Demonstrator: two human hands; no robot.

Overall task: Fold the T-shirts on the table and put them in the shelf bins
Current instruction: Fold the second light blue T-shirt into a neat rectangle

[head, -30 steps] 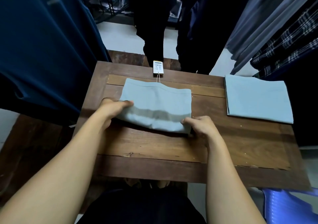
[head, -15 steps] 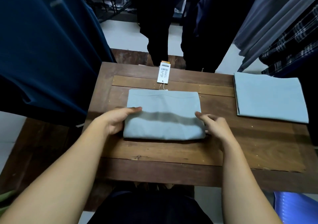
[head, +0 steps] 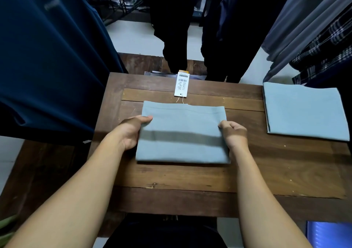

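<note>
One T-shirt (head: 182, 121) gripped by left hand (head: 131, 131), right hand (head: 235, 135), barcoded tag (head: 181, 84) illegible

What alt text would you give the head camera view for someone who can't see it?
A person's left hand and right hand grip the side edges of a folded light blue T-shirt on a wooden table, its paper tag lying beyond it. A second folded T-shirt lies apart at the right.

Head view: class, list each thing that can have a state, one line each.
Middle T-shirt: folded, flat on the table, held at both sides.
Right T-shirt: folded, flat, untouched.
Tag: strung to the middle T-shirt, lying flat.
Left hand: grips the shirt's left edge.
Right hand: grips its right edge.
</note>
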